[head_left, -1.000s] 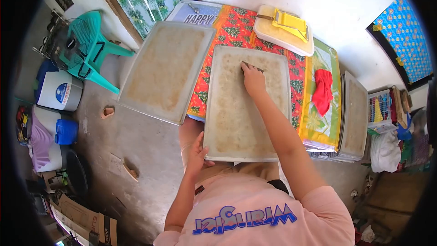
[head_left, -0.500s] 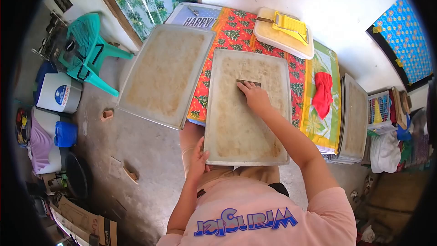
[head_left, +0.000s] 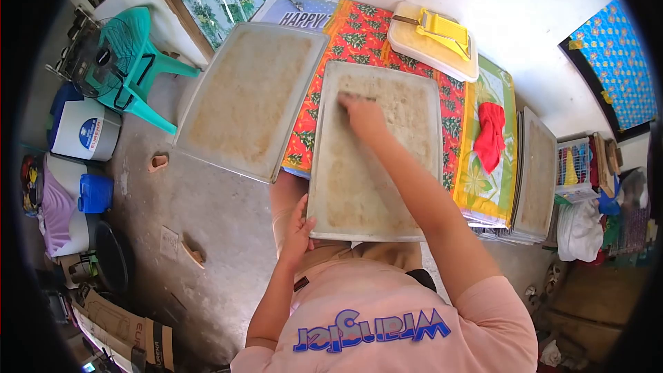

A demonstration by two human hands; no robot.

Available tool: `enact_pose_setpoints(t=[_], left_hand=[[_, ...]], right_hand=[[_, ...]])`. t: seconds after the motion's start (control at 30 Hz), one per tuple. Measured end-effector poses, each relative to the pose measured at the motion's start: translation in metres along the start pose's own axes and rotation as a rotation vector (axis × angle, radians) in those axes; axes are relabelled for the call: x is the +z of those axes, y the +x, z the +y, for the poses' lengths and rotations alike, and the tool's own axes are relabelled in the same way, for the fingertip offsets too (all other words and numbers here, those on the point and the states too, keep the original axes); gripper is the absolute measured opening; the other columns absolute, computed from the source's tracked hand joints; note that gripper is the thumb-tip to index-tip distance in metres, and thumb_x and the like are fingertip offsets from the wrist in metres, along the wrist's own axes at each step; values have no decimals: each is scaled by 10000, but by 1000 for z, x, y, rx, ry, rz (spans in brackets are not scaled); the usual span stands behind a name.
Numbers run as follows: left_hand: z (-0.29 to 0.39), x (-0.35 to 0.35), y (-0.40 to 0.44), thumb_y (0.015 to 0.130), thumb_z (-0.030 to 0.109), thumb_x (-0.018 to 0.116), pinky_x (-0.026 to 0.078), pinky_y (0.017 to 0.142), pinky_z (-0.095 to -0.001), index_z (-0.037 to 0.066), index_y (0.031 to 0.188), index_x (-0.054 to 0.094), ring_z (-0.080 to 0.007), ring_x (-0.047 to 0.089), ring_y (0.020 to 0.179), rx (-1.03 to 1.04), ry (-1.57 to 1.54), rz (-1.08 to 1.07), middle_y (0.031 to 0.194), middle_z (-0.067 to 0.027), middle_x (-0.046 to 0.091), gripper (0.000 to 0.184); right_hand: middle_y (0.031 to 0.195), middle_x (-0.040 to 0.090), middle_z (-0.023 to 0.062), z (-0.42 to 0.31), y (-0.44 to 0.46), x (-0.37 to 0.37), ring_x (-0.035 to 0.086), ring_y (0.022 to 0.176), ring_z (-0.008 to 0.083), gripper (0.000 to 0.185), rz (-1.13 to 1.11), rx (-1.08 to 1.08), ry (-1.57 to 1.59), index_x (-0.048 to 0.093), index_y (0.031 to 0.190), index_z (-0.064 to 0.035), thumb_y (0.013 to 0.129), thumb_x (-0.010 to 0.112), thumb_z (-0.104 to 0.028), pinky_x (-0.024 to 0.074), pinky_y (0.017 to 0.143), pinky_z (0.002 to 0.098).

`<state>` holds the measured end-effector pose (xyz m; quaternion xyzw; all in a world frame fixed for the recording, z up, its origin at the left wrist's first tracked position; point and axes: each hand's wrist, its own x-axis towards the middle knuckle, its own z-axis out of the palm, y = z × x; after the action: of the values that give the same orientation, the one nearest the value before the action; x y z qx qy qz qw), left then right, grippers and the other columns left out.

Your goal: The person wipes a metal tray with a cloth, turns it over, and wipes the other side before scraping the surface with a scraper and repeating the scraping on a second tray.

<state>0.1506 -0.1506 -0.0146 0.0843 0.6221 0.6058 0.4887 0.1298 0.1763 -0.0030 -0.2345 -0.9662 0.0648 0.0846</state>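
A worn metal baking tray [head_left: 373, 166] with brownish stains lies before me, its near end over my lap. My left hand [head_left: 297, 235] grips its lower left edge, the thumb by the rim and part of the fingers hidden. Pressed to the upper left of the tray surface is my right hand [head_left: 360, 114], closed on a thin dark flat scraper. Motion blurs that hand, and it covers most of the scraper. To the left, a second stained baking tray [head_left: 252, 100] rests partly on the table and juts past its edge.
A red cloth [head_left: 490, 137] lies on the table's patterned cover [head_left: 452, 107]. At the back stands a lidded white container [head_left: 407, 41] with a yellow slicer [head_left: 445, 31] on top. More trays [head_left: 535, 173] are stacked at right. A green chair [head_left: 145, 76] holds a fan.
My right hand has moved up and left across the tray with the scraper. The left hand keeps its grip on the tray edge. The camera view has shifted slightly.
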Motion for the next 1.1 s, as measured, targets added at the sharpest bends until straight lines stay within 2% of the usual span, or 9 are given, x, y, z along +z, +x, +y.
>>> enact_pose_setpoints(t=[0.17, 0.27, 0.37, 0.47, 0.6, 0.7, 0.8, 0.93, 1.1], left_hand=[[-12, -5, 1, 975, 75, 501, 404, 410, -178, 166, 1530, 240, -38, 423, 461, 9, 14, -20, 1064, -46, 654, 620], [-5, -2, 1, 978, 86, 502, 400, 406, -183, 174, 1528, 247, -39, 402, 453, 8, 22, 8, 1006, -35, 648, 613], [2, 2, -2, 983, 93, 504, 387, 398, -189, 194, 1527, 254, -44, 383, 450, -32, 32, 17, 968, -33, 642, 608], [-7, -4, 1, 982, 92, 507, 376, 394, -194, 213, 1527, 257, -49, 379, 454, -17, 64, 7, 945, -36, 638, 612], [1, 2, -1, 979, 86, 510, 367, 388, -202, 213, 1526, 264, -51, 374, 442, -24, 70, 38, 867, -27, 630, 613], [4, -3, 2, 966, 84, 528, 362, 380, -203, 204, 1519, 289, -49, 392, 446, -1, 161, 47, 813, -11, 623, 614], [-9, -22, 25, 951, 80, 546, 343, 369, -199, 176, 1499, 333, -40, 417, 466, 92, 245, 121, 813, -5, 632, 596], [26, -12, 34, 943, 79, 549, 332, 364, -181, 96, 1445, 405, -32, 432, 476, 160, 91, 153, 947, -23, 673, 523], [23, -16, 41, 953, 47, 518, 347, 384, -173, 87, 1451, 407, -21, 513, 601, 235, 140, 124, 1201, -57, 632, 513]], right_hand=[[1149, 662, 123, 17, 38, -18, 664, 976, 302, 379, -131, 182, 6, 603, 1227, -156, 880, 476, -70, 545, 751, 449], [1136, 668, 124, -17, -13, 6, 669, 965, 302, 387, 40, -104, -58, 610, 1231, -162, 879, 475, -73, 546, 747, 446], [1175, 657, 125, 7, -43, 5, 665, 986, 298, 420, 161, -90, -85, 595, 1265, -172, 875, 475, -72, 542, 768, 444], [1233, 628, 119, 58, -59, -31, 642, 1046, 284, 451, 75, 289, 95, 582, 1286, -186, 864, 479, -65, 532, 802, 443], [1240, 622, 106, 19, -142, -33, 628, 1049, 289, 491, -31, 3, 31, 557, 1319, -210, 857, 485, -60, 533, 791, 439], [1268, 600, 138, -19, -217, -43, 589, 1136, 319, 553, -101, -267, 49, 516, 1350, -174, 807, 581, -95, 483, 952, 434], [1265, 603, 142, -5, -226, -39, 590, 1134, 340, 542, -72, -161, 47, 524, 1341, -167, 811, 560, -59, 468, 977, 452], [1301, 580, 137, 33, -191, -49, 554, 1186, 347, 510, -4, 169, 112, 536, 1325, -146, 826, 527, -38, 437, 1016, 479], [1310, 592, 134, -19, -263, -42, 605, 1141, 335, 539, -48, -150, 43, 531, 1346, -177, 824, 535, -41, 476, 971, 465]])
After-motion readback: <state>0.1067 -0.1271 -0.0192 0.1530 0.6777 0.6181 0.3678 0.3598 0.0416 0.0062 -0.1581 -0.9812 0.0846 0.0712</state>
